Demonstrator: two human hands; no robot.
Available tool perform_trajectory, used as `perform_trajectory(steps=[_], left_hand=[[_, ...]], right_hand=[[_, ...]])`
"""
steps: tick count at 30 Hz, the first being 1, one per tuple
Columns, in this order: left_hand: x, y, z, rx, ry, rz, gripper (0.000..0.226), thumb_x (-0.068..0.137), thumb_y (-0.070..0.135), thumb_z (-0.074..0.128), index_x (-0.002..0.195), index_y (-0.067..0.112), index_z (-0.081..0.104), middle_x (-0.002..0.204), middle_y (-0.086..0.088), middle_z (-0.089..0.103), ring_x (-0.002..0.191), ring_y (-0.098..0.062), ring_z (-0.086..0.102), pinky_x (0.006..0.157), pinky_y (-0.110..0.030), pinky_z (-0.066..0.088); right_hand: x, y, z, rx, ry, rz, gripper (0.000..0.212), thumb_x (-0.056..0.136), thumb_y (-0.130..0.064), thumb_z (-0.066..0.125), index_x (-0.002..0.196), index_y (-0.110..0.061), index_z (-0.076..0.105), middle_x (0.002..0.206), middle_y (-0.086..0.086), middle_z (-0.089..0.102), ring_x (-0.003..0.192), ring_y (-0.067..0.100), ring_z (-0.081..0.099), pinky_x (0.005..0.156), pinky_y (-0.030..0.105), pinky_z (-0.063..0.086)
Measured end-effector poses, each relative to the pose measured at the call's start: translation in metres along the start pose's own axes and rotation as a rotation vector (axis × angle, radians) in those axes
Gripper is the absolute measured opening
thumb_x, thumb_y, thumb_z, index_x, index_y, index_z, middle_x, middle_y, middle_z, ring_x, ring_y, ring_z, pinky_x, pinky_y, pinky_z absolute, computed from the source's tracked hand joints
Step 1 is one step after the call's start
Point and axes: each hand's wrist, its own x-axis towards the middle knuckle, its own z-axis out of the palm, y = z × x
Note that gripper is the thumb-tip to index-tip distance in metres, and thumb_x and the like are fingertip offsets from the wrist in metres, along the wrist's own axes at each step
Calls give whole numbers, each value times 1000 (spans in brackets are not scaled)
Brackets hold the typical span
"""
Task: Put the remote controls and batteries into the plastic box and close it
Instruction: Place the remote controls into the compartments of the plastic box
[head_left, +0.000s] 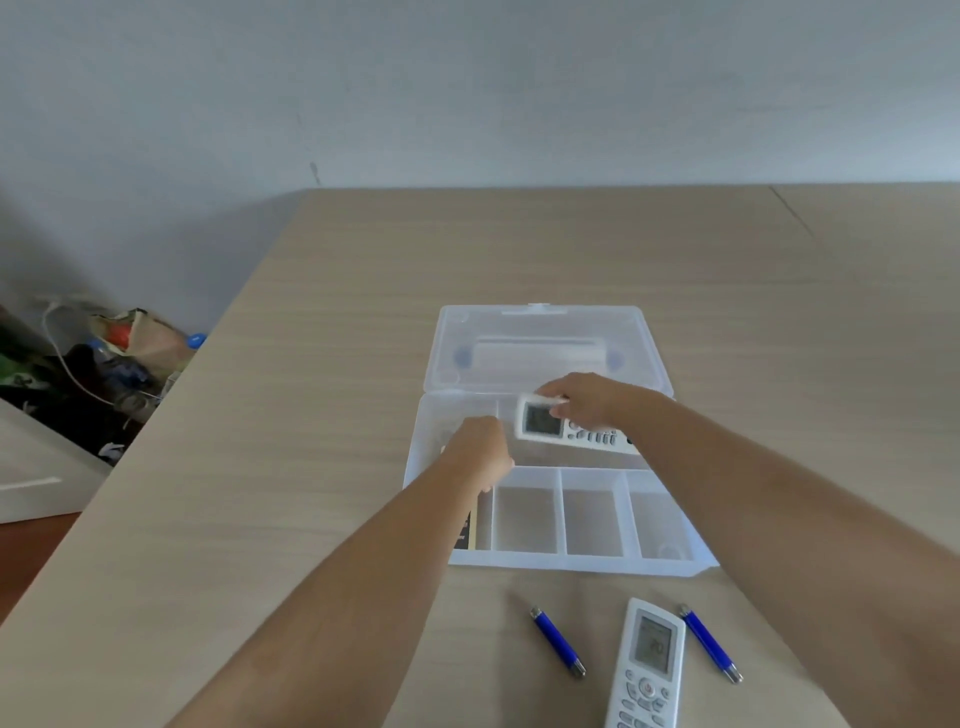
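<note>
A clear plastic box (571, 567) stands open on the table, its lid (540, 332) laid back flat. My right hand (587, 402) grips a white remote (543, 422) with a screen, held over the box's long rear compartment. My left hand (480, 449) is curled over the box's left side, on the far end of a black remote (465, 530) that is mostly hidden under my forearm. A second white remote (649, 665) lies on the table in front of the box, between two blue batteries (557, 642) (710, 643).
Three small compartments (592, 514) line the box's front. The wooden table (311, 415) has its left edge close to the box. Beyond that edge, bags and clutter (124, 353) lie on the floor. A grey wall (467, 93) stands behind.
</note>
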Motion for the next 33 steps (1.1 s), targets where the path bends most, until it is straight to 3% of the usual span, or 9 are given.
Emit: perform_trajectory(steps=[6,9,13,16,19,21,24,27,33], left_hand=[[3,-7,1,-18,23,38,23,88,2,61,109,-7,63,81,-11,69,80,-28,73,77,-34,59],[3,-6,2,28,30,36,9,84,-1,63,93,2,63,78,-10,69,90,-29,74,82,-34,59],[3,-2,1,54,38,27,20,86,-1,60,70,9,54,58,-3,53,90,-28,74,78,-33,57],[-1,0,-1,61,39,30,9,85,-3,60,83,6,64,59,-4,52,91,-29,73,78,-34,57],[-4,-1,0,38,62,24,19,89,2,57,106,1,65,70,-6,58,96,-28,71,79,-33,55],[-9,-2,-1,22,80,17,22,92,12,56,111,3,62,95,-10,68,102,-28,68,80,-31,51],[-25,5,-3,73,142,37,31,94,27,53,116,7,58,116,-10,63,109,-28,62,80,-32,46],[-49,30,1,121,263,162,31,94,29,47,119,10,51,118,-9,55,112,-30,58,77,-33,39],[-108,87,48,180,131,419,25,93,27,46,101,7,59,108,-9,60,106,-29,61,74,-31,40]], right_hand=[[16,1,43,66,-84,9,41,98,-19,42,139,-25,46,148,1,41,119,26,53,95,33,42],[19,3,60,81,-37,24,37,96,-19,47,132,-18,54,140,5,51,123,27,49,100,33,38],[19,5,65,96,26,23,28,91,-12,53,116,-13,66,122,7,64,110,25,56,91,30,42],[19,4,66,109,21,32,28,89,-6,48,107,-7,69,114,13,67,103,28,59,82,29,44],[11,6,64,194,51,42,32,93,-7,46,116,-10,68,125,9,64,113,26,57,92,24,41],[2,9,58,302,113,53,33,94,-6,45,121,-12,65,130,7,61,109,24,61,84,14,42],[-16,13,40,439,273,110,37,95,-3,39,113,-14,70,112,6,67,70,16,62,50,6,44],[-43,25,23,540,469,127,38,91,0,39,96,-13,73,99,3,72,90,15,64,64,11,45],[-134,84,19,604,785,365,33,82,-1,43,91,-10,72,83,7,68,62,19,53,49,21,36]])
